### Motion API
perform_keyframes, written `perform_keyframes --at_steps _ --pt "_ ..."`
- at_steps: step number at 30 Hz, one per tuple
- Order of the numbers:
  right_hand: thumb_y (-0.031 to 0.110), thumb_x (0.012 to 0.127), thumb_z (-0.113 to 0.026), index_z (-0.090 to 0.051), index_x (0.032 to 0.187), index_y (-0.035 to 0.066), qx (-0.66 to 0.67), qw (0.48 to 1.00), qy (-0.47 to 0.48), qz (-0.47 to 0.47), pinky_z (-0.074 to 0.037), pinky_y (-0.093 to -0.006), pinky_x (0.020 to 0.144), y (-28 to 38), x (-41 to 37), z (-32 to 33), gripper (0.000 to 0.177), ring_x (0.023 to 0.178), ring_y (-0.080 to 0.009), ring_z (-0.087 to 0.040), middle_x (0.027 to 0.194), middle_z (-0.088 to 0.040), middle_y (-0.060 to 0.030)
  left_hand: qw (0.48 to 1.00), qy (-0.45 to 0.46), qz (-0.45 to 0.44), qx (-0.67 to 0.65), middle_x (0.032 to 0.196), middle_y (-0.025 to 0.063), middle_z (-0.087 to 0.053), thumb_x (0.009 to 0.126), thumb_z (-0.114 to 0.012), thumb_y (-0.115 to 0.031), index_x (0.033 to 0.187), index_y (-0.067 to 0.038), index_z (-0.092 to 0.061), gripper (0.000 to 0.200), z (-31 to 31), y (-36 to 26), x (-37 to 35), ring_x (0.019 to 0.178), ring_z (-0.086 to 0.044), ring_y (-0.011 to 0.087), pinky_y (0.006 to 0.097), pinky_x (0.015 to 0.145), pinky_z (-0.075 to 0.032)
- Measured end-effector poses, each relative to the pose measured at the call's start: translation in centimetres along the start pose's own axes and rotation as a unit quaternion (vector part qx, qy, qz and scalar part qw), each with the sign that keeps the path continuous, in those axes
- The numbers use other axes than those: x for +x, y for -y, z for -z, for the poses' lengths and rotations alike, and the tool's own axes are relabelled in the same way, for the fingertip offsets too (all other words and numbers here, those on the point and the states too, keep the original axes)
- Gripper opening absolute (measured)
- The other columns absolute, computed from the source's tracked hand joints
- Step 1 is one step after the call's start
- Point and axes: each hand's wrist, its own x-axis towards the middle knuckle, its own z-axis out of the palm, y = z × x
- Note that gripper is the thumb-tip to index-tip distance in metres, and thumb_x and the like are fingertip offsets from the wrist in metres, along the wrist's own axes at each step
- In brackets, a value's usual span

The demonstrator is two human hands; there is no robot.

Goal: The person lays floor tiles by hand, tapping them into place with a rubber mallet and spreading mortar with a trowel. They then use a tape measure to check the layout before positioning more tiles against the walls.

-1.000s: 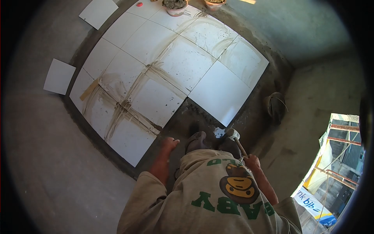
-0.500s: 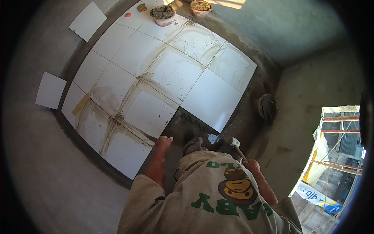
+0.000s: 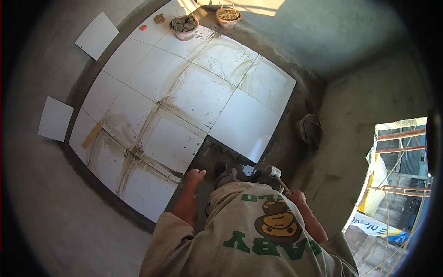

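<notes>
My left hand (image 3: pixel 195 175) is closed, with nothing visible in it, beside the edge of the laid white tiles (image 3: pixel 148 193). On the other side, my right hand (image 3: pixel 296 197) grips the handle of a mallet (image 3: pixel 273 172), whose pale head points away from me near my knees. Between the hands are my legs and dark wet mortar (image 3: pixel 214 154). A clean white tile (image 3: pixel 249 124) lies just beyond the mortar. Grey smears mark the joints of several other tiles.
Two buckets of mortar (image 3: pixel 184 27) (image 3: pixel 228 17) stand at the far end, near a small red object (image 3: pixel 143 27). A dark bucket (image 3: pixel 310 130) is by the right wall. Loose tiles (image 3: pixel 97 36) (image 3: pixel 56 118) are at the left. An opening with bars (image 3: pixel 400 150) is at the right.
The view has shifted a little, so the tiles and buckets sit slightly lower and further left. Both hands keep nearly the same pose, the mallet still in my right hand.
</notes>
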Motion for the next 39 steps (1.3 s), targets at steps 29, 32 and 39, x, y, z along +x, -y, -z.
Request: perform_keyframes --at_steps 29,32,39 --pt "0.041 0.076 -0.055 -0.063 0.094 0.000 -0.062 0.996 -0.030 0.052 -0.047 -0.0429 0.081 1.1 1.0 0.4 0.045 0.093 -0.0361 -0.059 0.094 -0.062 -0.0225 0.996 -0.015 0.057 -0.067 0.113 0.0203 -0.056 0.076 -0.055 -0.046 0.106 0.000 -0.060 0.056 0.0 2.7 -2.2 0.108 -0.052 0.0335 0.0420 0.091 -0.041" --pt "0.041 0.075 -0.054 -0.063 0.093 0.000 -0.064 0.996 -0.028 0.054 -0.047 -0.0426 0.080 1.7 1.0 0.6 0.046 0.093 -0.0361 -0.059 0.094 -0.062 -0.0230 0.995 -0.031 0.066 -0.069 0.110 0.0206 -0.058 0.076 -0.055 -0.046 0.103 0.000 -0.061 0.054 -0.1 2.8 -2.7 0.105 -0.054 0.0339 0.0425 0.089 -0.042" --pt "0.039 0.075 -0.052 -0.063 0.093 0.000 -0.047 0.997 -0.038 0.055 -0.048 -0.0423 0.079 2.7 0.9 1.2 0.044 0.090 -0.0357 -0.060 0.092 -0.062 -0.0229 0.991 -0.108 0.031 -0.067 0.067 0.0124 -0.063 0.075 -0.059 -0.042 0.072 0.000 -0.063 0.042 -1.0 3.8 -1.0 0.063 -0.061 0.0214 0.0355 0.064 -0.047"
